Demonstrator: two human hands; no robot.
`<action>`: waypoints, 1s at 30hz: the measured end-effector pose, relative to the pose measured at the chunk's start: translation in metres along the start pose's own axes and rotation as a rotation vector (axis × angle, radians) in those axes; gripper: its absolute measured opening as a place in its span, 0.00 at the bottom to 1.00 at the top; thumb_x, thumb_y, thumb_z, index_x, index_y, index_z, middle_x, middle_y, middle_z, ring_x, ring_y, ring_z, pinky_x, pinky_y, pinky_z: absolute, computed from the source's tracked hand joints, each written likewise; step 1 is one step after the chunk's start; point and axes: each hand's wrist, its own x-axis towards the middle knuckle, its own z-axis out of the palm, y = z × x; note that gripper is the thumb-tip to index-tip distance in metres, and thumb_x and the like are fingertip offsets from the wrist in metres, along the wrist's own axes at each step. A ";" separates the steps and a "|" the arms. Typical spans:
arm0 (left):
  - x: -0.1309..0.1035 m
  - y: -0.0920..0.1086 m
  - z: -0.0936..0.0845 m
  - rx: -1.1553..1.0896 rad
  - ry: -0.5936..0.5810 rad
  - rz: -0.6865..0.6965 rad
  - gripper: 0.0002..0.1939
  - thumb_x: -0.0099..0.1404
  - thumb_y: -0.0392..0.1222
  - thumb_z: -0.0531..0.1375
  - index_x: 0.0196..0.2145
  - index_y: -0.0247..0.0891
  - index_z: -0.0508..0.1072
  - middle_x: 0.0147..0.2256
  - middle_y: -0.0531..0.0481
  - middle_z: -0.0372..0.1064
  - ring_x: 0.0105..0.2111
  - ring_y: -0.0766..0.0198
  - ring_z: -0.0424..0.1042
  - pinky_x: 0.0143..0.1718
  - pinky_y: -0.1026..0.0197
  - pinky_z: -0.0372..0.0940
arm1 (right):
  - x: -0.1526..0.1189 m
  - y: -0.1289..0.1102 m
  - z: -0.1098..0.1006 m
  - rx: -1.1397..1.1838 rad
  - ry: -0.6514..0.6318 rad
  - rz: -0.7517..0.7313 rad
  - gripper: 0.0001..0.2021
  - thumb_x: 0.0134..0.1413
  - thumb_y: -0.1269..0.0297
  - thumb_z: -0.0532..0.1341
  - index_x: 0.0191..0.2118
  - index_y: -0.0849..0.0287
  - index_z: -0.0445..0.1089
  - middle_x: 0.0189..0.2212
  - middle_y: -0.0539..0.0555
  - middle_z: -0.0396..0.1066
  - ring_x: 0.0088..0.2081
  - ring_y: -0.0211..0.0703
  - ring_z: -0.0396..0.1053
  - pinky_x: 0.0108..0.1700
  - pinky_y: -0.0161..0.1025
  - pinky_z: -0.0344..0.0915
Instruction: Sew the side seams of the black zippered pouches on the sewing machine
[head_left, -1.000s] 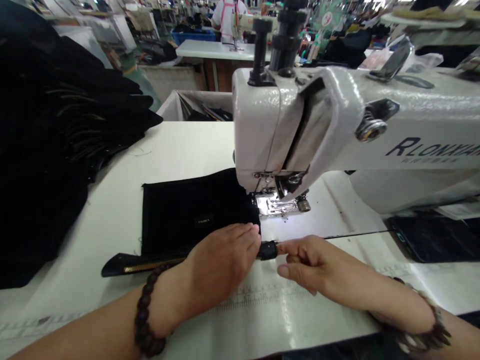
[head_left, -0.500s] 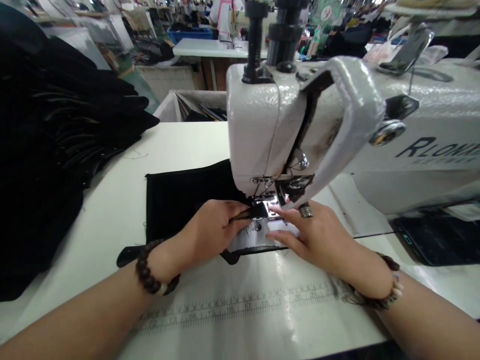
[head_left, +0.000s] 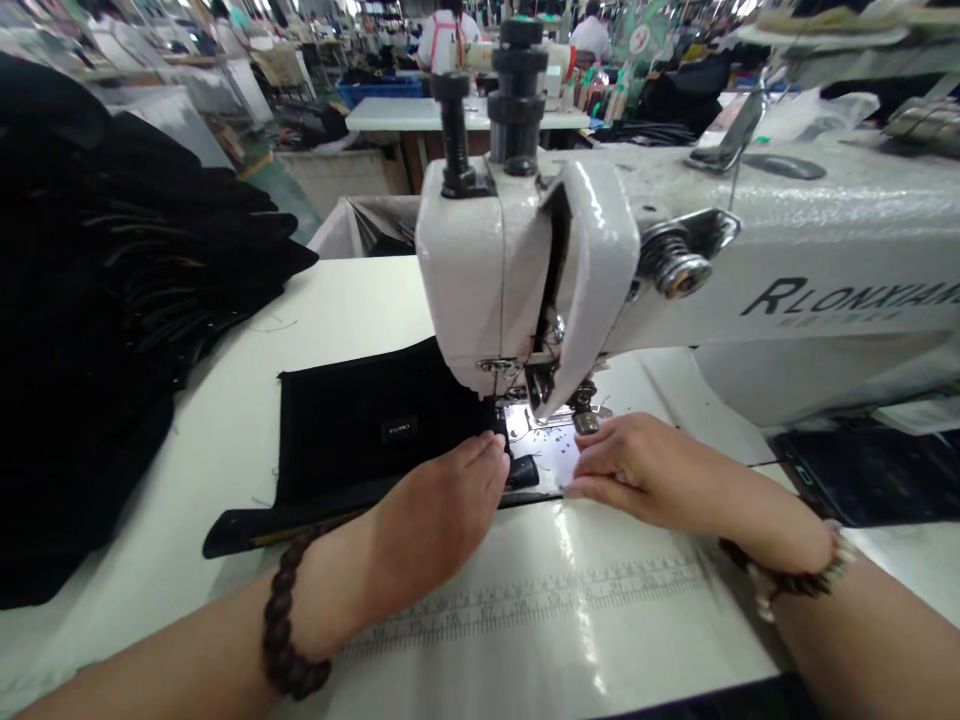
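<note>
Black fabric (head_left: 337, 430) with a small label patch lies left of the needle, its right edge beside the sewing machine's (head_left: 480, 290) needle plate (head_left: 551, 440). My left hand (head_left: 442, 510) lies flat over the fabric's near edge, fingers stretched out together. Under that hand runs a narrow black strip with a zipper (head_left: 292, 530); its short black end (head_left: 523, 472) pokes out past my fingertips. My right hand (head_left: 637, 465) rests at the plate's right side with bent fingers, close by a small metal knob (head_left: 586, 424). What its fingertips hold, if anything, is hidden.
A large heap of black pieces (head_left: 97, 330) fills the left of the table. Ruler markings (head_left: 525, 605) run along the near side. A dark flat object (head_left: 832, 475) lies at right. Behind the machine stands a fabric-lined bin (head_left: 337, 230); people work farther back.
My left hand has let go of the zipper strip's end and flattened onto the fabric. The zipper end has come nearer to me, away from the needle. My right hand's fingers have drawn back and curled.
</note>
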 end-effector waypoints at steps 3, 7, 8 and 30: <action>0.000 0.007 0.002 0.127 0.017 0.028 0.19 0.56 0.25 0.44 0.41 0.17 0.69 0.42 0.31 0.69 0.44 0.54 0.68 0.49 0.56 0.60 | 0.009 -0.010 0.018 -0.149 0.125 -0.030 0.12 0.59 0.60 0.53 0.36 0.61 0.70 0.24 0.52 0.67 0.26 0.37 0.61 0.28 0.35 0.51; -0.002 0.003 0.000 0.060 -0.004 -0.023 0.19 0.55 0.23 0.45 0.42 0.22 0.69 0.43 0.36 0.69 0.45 0.58 0.68 0.49 0.60 0.60 | 0.021 -0.018 0.035 -0.324 0.095 -0.012 0.11 0.56 0.62 0.56 0.40 0.64 0.69 0.23 0.51 0.66 0.22 0.37 0.59 0.24 0.36 0.46; -0.003 0.001 0.000 0.033 -0.009 -0.037 0.20 0.55 0.22 0.45 0.42 0.23 0.68 0.43 0.37 0.69 0.45 0.58 0.68 0.48 0.60 0.61 | 0.022 -0.019 0.037 -0.349 0.100 -0.006 0.11 0.56 0.61 0.57 0.40 0.63 0.69 0.22 0.50 0.66 0.22 0.37 0.59 0.23 0.36 0.45; 0.007 -0.019 0.034 -0.230 0.168 -0.323 0.08 0.63 0.28 0.50 0.36 0.33 0.67 0.38 0.45 0.68 0.39 0.62 0.69 0.44 0.61 0.65 | 0.039 -0.004 0.052 -0.584 0.210 0.197 0.16 0.56 0.73 0.49 0.48 0.61 0.66 0.27 0.55 0.70 0.24 0.38 0.60 0.25 0.38 0.46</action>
